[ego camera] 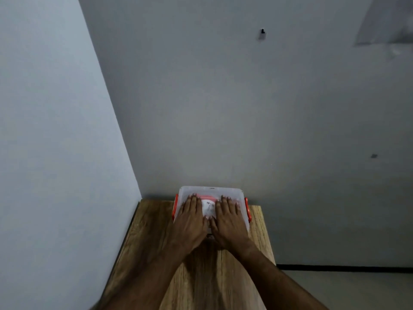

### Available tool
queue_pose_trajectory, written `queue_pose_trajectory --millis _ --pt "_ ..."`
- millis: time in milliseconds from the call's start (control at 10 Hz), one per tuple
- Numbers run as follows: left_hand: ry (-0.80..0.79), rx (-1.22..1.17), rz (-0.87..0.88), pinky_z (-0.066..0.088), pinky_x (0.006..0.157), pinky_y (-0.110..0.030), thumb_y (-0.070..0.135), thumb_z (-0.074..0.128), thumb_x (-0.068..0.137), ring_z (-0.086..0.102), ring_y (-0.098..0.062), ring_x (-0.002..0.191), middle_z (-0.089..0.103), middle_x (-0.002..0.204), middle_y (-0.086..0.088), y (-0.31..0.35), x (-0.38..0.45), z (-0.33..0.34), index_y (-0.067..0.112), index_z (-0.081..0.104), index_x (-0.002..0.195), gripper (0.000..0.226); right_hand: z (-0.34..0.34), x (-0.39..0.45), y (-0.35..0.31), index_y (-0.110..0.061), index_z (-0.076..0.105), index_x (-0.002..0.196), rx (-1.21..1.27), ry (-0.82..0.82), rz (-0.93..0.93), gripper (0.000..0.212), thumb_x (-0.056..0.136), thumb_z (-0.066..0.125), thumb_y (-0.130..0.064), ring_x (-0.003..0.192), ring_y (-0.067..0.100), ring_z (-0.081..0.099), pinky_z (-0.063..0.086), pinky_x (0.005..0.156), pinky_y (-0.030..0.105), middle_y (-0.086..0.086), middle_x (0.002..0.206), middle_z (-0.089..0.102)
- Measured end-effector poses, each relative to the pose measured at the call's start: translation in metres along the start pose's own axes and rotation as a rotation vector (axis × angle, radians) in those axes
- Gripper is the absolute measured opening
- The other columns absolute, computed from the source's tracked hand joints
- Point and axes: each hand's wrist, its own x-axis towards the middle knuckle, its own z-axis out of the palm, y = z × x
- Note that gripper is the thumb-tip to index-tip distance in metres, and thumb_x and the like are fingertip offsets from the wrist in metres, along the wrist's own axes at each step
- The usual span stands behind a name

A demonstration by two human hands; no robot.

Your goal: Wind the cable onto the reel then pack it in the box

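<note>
On the box lid (211, 190), left hand (191, 217) and right hand (229, 218) lie flat (reel (207, 208) seemingly inside).

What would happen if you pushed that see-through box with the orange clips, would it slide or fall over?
The box would probably slide, not tip: it looks low and wide, flat on the smooth wooden table. It is likely light, being thin clear plastic. With the left hand and right hand pressed flat on its lid, it should stay put.

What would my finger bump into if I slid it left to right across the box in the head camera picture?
Left orange latch → left hand → white reel label under the lid → right hand → right orange latch. Both hands lie flat on the lid of the box.
</note>
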Motion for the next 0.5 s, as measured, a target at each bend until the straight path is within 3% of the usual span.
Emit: queue_pose_trajectory --millis 100,200,300,400,500 --pt "0.17 -0.031 0.032 0.04 0.113 -0.051 0.081 0.002 0.088 0.045 -0.029 0.14 0.01 0.169 -0.002 -0.007 0.005 0.009 0.025 -0.014 0.157 0.091 -0.003 0.002 0.0 0.004 0.061 0.135 -0.063 -0.015 0.018 0.086 0.106 0.007 -0.057 0.128 0.042 0.059 0.006 0.116 0.048 0.029 0.139 0.059" --pt "0.051 0.05 0.014 0.05 0.101 -0.043 0.07 0.074 0.07 0.068 -0.031 0.119 0.054 0.146 -0.014 -0.003 0.004 0.002 0.0 0.033 0.152 0.114 -0.001 0.002 -0.001 0.003 0.06 0.137 -0.095 -0.016 0.01 0.085 0.106 0.009 -0.059 0.13 0.041 0.058 0.006 0.117 0.047 0.027 0.141 0.058" --pt "0.056 0.04 0.003 0.046 0.097 -0.044 0.066 0.089 0.049 0.071 -0.032 0.112 0.061 0.138 -0.017 -0.004 0.006 0.011 0.004 0.026 0.152 0.136 0.005 0.003 0.003 0.004 0.055 0.141 -0.083 -0.065 0.04 0.085 0.106 0.012 -0.06 0.134 0.043 0.053 0.009 0.116 0.049 0.028 0.146 0.052" --pt "0.142 0.129 0.069 0.032 0.113 -0.052 0.064 0.08 0.069 0.051 -0.039 0.137 0.036 0.156 -0.021 0.002 0.004 0.002 0.004 0.018 0.154 0.121 0.005 0.001 0.006 0.006 0.055 0.14 -0.136 0.02 0.005 0.079 0.107 0.018 -0.056 0.135 0.044 0.051 0.015 0.119 0.052 0.03 0.146 0.051" --pt "0.264 0.207 0.0 0.027 0.122 -0.052 0.059 0.059 0.087 0.051 -0.043 0.136 0.047 0.151 -0.026 0.018 -0.005 -0.016 -0.001 0.028 0.149 0.092 -0.005 0.001 0.009 0.007 0.05 0.144 -0.11 0.239 0.012 0.067 0.108 0.03 -0.046 0.144 0.041 0.041 0.022 0.124 0.052 0.028 0.153 0.042"
